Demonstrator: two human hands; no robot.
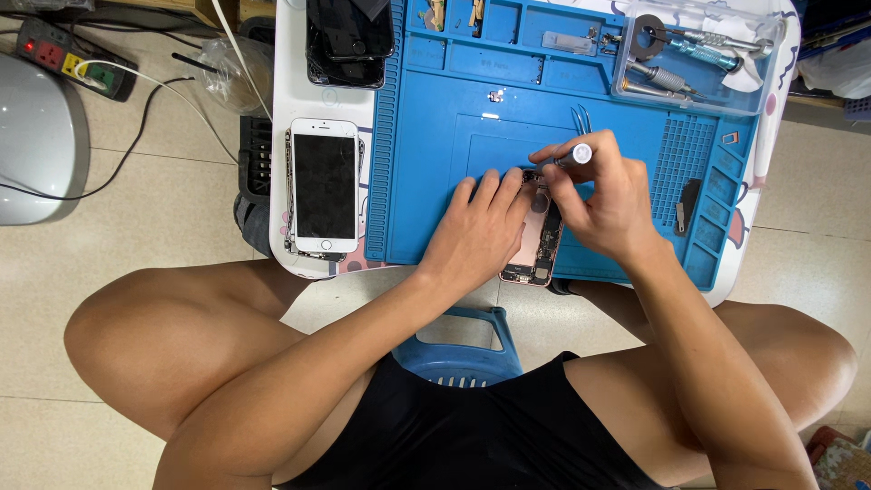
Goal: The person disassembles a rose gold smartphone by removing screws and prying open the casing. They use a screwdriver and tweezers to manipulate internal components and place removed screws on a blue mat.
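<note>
Here, in the head view, an opened phone body (537, 238) with a rose-gold frame lies on a blue work mat (435, 172), near the mat's near edge and about midway across it. The left hand (478, 227) rests flat along the body's left side, fingers stretched and close together, tips pressing its far end to steady it. The right hand (606, 198) holds a small screwdriver (564, 161) in a tight pinch of thumb and fingers, its white cap pointing up and far, its tip down at the body's far part; the tip itself is hidden behind the fingers.

By my judgement the body is light, thin and stiff along its metal frame, but the exposed boards and connectors inside are fragile and would not bear pressure. It looks best held by the long outer edges, as the left hand does, never by the inner parts. On the rubbery mat it should slide little. The screwdriver is slim and smooth and calls for a fingertip grip.

To the left, just off the mat, a white-fronted phone screen (324, 184) lies face up on the white table (288, 73). Tweezers (582, 119) lie on the mat just beyond the right hand. At the far right a clear tray (767, 91) holds more drivers.
</note>
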